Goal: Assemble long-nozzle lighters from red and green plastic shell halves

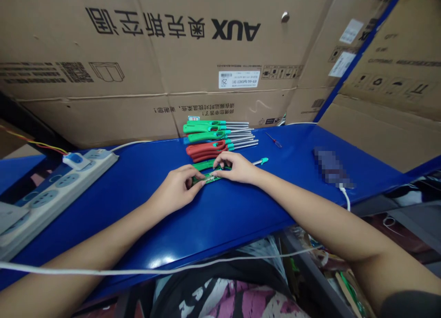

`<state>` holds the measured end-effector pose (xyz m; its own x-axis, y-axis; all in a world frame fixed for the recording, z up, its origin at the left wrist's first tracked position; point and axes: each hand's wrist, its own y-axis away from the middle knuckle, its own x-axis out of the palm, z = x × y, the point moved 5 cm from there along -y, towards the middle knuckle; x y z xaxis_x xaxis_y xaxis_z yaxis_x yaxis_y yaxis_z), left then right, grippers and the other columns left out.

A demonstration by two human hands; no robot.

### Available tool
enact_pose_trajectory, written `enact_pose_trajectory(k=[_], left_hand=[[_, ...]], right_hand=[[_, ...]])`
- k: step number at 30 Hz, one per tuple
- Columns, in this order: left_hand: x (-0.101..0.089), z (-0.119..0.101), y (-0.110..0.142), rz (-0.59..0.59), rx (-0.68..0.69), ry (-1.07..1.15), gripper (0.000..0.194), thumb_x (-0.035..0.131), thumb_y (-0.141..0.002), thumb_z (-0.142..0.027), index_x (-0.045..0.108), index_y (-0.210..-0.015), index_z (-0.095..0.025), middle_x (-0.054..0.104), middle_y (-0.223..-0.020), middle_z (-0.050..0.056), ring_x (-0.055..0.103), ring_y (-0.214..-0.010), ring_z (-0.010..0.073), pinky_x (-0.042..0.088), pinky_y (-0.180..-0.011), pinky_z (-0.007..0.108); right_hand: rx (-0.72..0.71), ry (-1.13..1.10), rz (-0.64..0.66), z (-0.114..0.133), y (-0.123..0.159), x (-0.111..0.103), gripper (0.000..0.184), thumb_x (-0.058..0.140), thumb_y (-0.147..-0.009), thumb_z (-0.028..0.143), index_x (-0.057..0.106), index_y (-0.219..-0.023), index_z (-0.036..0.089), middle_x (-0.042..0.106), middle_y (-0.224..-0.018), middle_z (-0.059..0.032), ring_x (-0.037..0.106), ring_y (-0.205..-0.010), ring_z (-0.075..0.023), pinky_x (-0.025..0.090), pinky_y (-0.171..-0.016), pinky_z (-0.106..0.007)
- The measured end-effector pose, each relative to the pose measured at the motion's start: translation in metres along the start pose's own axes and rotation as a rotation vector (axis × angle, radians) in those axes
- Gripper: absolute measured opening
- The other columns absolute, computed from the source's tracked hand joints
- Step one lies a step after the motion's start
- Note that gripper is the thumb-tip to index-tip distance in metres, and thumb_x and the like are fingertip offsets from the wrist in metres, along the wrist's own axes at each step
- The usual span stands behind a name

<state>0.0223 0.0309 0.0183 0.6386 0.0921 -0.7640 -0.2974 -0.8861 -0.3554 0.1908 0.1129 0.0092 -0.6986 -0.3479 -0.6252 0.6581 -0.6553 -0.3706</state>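
On the blue table lies an opened green lighter casing [211, 177], its inner parts showing. My left hand [182, 182] pinches the casing's left end between thumb and fingers. Over its right part my right hand [234, 167] has its thumb and fingers closed on a small part that I cannot make out. Just behind the casing lies another green lighter piece [204, 165], partly hidden by my hands. A metal tube with a teal tip [261, 161] sticks out to the right of my right hand. Beyond them are stacked red lighters [206, 149] and green lighters [203, 129] with metal tubes.
A small screwdriver [274, 140] lies right of the lighters. A blurred phone-like object [332, 167] with a white cable is at the right. A white power strip [55, 196] stands at the left. Cardboard walls [193, 56] enclose the blue table [144, 235]; a white cable [193, 264] crosses in front.
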Motion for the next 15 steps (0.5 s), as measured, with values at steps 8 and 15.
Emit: enact_pose_trajectory(k=[8, 15], left_hand=[[0.001, 0.002, -0.001, -0.013, -0.018, -0.001, 0.02, 0.063, -0.086, -0.033, 0.073, -0.087, -0.016, 0.062, -0.076, 0.002, 0.05, -0.054, 0.0108, 0.039, -0.053, 0.025], [-0.001, -0.004, 0.003, 0.03, 0.031, -0.053, 0.02, 0.058, -0.091, -0.028, 0.074, -0.096, -0.016, 0.066, -0.086, 0.004, 0.055, -0.059, 0.0117, 0.046, -0.058, 0.026]], right_hand=[[-0.013, 0.052, -0.023, 0.0, 0.0, 0.002, 0.021, 0.079, -0.076, 0.029, 0.067, -0.086, 0.015, 0.055, -0.078, 0.0007, 0.048, -0.07, -0.0115, 0.038, -0.068, -0.025], [-0.134, 0.144, -0.038, 0.012, 0.001, -0.009, 0.013, 0.069, -0.087, 0.029, 0.067, -0.088, 0.017, 0.06, -0.083, -0.0024, 0.055, -0.079, -0.0142, 0.044, -0.074, -0.027]])
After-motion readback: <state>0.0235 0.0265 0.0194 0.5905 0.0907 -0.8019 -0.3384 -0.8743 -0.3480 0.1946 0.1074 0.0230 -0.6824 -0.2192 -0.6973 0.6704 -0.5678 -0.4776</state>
